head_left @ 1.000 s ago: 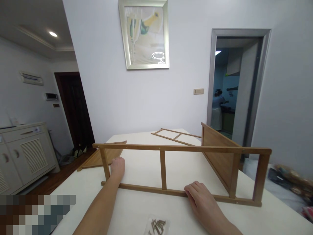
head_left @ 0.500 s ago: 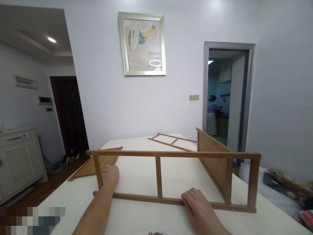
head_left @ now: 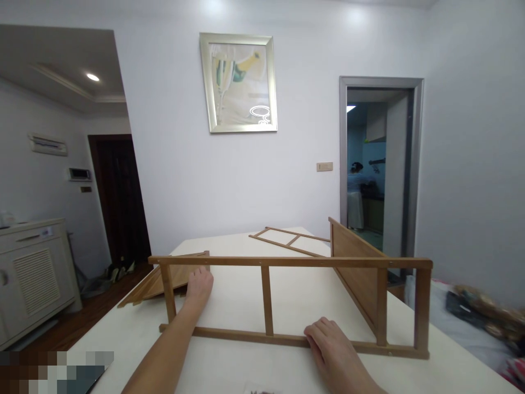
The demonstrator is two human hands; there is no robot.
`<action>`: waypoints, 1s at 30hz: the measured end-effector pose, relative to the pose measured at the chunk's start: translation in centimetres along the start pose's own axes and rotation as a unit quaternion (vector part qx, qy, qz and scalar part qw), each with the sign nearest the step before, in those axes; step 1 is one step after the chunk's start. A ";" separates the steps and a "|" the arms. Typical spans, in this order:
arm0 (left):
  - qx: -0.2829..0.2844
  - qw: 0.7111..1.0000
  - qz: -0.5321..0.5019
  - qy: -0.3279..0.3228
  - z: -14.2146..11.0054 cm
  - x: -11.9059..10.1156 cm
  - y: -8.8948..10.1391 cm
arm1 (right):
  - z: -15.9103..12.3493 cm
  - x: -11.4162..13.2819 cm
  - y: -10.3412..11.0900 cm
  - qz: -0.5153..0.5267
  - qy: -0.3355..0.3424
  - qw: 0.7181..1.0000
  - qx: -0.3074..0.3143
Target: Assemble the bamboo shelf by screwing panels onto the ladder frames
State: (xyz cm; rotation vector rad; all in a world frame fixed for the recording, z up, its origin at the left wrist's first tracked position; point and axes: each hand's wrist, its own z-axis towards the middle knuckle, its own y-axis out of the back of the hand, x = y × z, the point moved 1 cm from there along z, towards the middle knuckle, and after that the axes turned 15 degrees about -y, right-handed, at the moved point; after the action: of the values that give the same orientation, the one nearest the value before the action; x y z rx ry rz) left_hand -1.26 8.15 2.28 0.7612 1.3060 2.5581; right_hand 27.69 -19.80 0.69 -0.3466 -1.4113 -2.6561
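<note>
A ladder-like wooden frame [head_left: 266, 298] stands on its long edge across the white table [head_left: 229, 364]. My right hand [head_left: 328, 342] has its fingers closed over the frame's lower rail, right of the middle bar. Reaching past the frame's left part, my left hand [head_left: 200, 285] is closed on the right end of a wooden panel [head_left: 174, 279]. That panel is tilted above another wooden piece underneath, mostly hidden. A larger wooden panel [head_left: 355, 268] stands upright, joined to the right part of the frame and running away from me.
Another thin wooden ladder-like frame [head_left: 293, 239] lies flat at the table's far side. At the near edge is a small clear bag [head_left: 262, 389] of dark screw-like bits, partly cut off. A person [head_left: 356, 178] is in the room beyond the doorway.
My left hand has moved right and slightly up, and the left panel is now raised and shifted, separating from the piece below. My right hand stays on the lower rail.
</note>
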 end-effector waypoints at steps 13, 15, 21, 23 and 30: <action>-0.090 0.983 -0.077 -0.140 0.9 -7.2 6.2 | 0.2 -0.1 -0.1 0.023 -0.021 0.999 0.008; -0.106 0.979 -0.096 -0.142 1.3 -8.1 7.5 | 0.3 -0.2 -0.2 0.028 -0.019 0.999 0.008; -0.143 0.970 -0.159 -0.119 2.4 -9.8 10.6 | 1.2 0.0 0.1 0.063 -0.006 0.998 0.016; -0.154 0.966 -0.179 -0.105 2.6 -9.8 11.2 | 1.6 0.3 0.0 0.073 0.004 0.997 0.017; -0.212 0.943 -0.253 -0.052 3.0 -9.0 12.5 | 5.1 1.8 -1.5 0.148 0.004 0.989 0.019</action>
State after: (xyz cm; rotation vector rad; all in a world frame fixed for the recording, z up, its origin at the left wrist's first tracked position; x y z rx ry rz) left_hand 8.96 -0.61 10.36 0.4000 0.7460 2.2188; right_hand 26.36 -14.68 2.71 -0.4992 -1.2924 -2.3858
